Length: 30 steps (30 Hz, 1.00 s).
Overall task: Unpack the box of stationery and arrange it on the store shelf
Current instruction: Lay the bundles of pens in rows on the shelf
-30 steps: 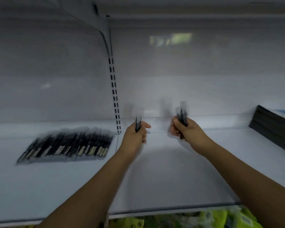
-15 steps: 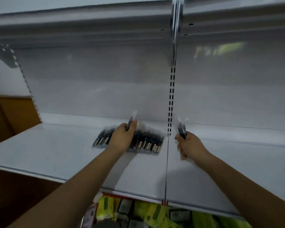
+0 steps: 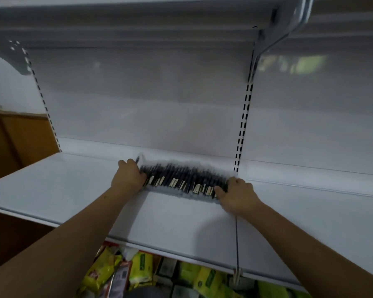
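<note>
A row of several black pens [image 3: 181, 179] in clear sleeves lies side by side on the white shelf [image 3: 63, 190], close to the back panel. My left hand [image 3: 128, 176] is at the row's left end and grips a pen [image 3: 137, 159] whose tip sticks up past my fingers. At the row's right end, my right hand [image 3: 238, 195] has its fingers curled over the last pens and its thumb lies on them. The pens are blurred, so I cannot tell which are loose and which are held.
A slotted upright [image 3: 242, 125] runs up the back panel just right of the pens, under a bracket [image 3: 289, 24] of the upper shelf. Yellow-green packets [image 3: 142, 269] fill the shelf below. A brown wooden cabinet [image 3: 13, 143] stands at the left.
The view has swung left. Both hands, each carrying pens above the shelf, have come down to the two ends of the pen row.
</note>
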### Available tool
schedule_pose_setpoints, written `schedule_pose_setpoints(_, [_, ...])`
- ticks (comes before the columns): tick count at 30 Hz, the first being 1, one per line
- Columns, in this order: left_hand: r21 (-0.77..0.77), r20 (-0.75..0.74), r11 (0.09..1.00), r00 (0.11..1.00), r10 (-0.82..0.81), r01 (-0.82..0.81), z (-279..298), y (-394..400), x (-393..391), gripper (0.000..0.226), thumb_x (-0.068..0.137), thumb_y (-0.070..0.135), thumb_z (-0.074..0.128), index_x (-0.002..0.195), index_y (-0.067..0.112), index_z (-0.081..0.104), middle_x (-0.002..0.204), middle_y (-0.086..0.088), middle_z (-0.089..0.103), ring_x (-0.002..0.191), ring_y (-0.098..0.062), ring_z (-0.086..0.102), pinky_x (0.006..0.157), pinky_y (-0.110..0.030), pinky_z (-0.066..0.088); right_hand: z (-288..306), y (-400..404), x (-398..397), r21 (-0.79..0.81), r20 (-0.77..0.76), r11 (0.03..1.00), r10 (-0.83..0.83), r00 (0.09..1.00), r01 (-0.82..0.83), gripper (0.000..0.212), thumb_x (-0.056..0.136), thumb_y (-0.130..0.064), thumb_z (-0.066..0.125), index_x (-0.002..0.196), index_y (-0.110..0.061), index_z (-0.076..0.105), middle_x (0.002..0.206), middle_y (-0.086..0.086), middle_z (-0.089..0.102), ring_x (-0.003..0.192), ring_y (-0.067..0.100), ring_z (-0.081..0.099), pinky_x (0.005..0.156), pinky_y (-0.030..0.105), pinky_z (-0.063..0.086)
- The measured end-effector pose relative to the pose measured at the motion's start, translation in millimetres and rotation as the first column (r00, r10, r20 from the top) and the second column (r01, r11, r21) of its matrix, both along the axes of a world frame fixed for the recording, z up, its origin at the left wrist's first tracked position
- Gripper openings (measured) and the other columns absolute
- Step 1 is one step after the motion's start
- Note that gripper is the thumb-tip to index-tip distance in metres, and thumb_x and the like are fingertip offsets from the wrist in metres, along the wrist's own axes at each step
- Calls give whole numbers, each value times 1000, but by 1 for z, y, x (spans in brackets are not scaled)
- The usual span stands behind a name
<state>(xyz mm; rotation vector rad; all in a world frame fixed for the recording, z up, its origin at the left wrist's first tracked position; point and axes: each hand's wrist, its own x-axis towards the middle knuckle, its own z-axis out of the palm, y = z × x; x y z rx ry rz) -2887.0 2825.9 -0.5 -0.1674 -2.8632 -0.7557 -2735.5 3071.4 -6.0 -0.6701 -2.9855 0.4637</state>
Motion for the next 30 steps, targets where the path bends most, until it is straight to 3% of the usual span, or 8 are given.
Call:
schedule_pose_setpoints(3, [-42, -94, 999, 995, -25, 21, -17, -9, -6, 32, 95, 28, 54, 106, -3, 55, 113, -23, 49, 98, -41, 55, 81, -43, 46, -17, 4, 15, -71, -81, 995, 62, 995, -68, 78, 99, -57, 30, 154, -5, 10, 160, 16, 10, 147, 32, 13, 118, 42, 16])
schedule_pose_setpoints(8, [59, -131, 987, 981, -144, 153, -30, -21, -9, 27, 97, 24, 47, 81, 2, 53, 99, -23, 55, 105, -41, 54, 80, -39, 41, -25, 2, 21, 24, -76, 989, 147, 986, -146, 93, 91, -71, 14, 153, -5, -10, 161, 14, -16, 150, 23, -12, 122, 35, -2])
schedule_pose_setpoints(10, [146, -63, 955, 966, -250, 257, -27, -27, -5, 34, 102, 26, 44, 124, 2, 56, 139, -20, 48, 135, -34, 41, 103, -38, 36, -24, 4, 26, 14, -100, 982, 189, 977, -189, 98, 87, -75, 12, 154, -7, -9, 161, 12, -17, 149, 20, -13, 121, 31, -3])
schedule_pose_setpoints(12, [135, -35, 914, 924, -381, 382, -25, -41, 1, 54, 103, 40, 42, 153, 23, 32, 162, -1, 21, 150, -18, 18, 118, -33, 18, -23, 10, 33, 17, -114, 969, 246, 962, -246, 99, 83, -79, 13, 155, -14, -10, 161, 8, -19, 149, 18, -15, 121, 32, -2])
schedule_pose_setpoints(17, [-83, 124, 777, 780, -614, 624, -25, -78, 2, 75, 85, 77, 44, 150, 56, 13, 157, 34, -10, 144, 7, 4, 118, -29, 16, -12, 29, 38, 46, -37, 919, 394, 919, -392, 92, 86, -77, 32, 155, -32, -8, 161, -2, -19, 149, 12, -4, 121, 31, 8])
schedule_pose_setpoints(20, [-86, 80, 774, 779, -622, 627, -23, -77, -3, 71, 88, 68, 48, 151, 48, 22, 157, 35, -3, 145, 5, 11, 116, -24, 18, -6, 34, 32, 27, -70, 909, 418, 906, -417, 86, 87, -73, 40, 155, -35, 5, 161, -11, -11, 146, 9, 19, 117, 26, 16])
schedule_pose_setpoints(27, [-107, -41, 837, 838, -543, 537, -15, -74, -13, 70, 87, 60, 48, 151, 35, 33, 150, 20, 35, 137, -5, 40, 107, -22, 33, -7, 40, 34, -43, -170, 889, 443, 880, -456, 77, 86, -67, 48, 153, -38, 23, 157, -22, 8, 142, -6, 12, 116, 18, 10])
schedule_pose_setpoints(30, [-118, 20, 793, 800, -600, 598, -18, -73, -14, 68, 90, 62, 49, 152, 39, 30, 155, 29, 22, 138, 3, 32, 109, -22, 30, -8, 39, 35, -61, -193, 876, 460, 867, -478, 77, 84, -68, 50, 152, -38, 26, 159, -20, 11, 141, -9, 11, 115, 16, 10])
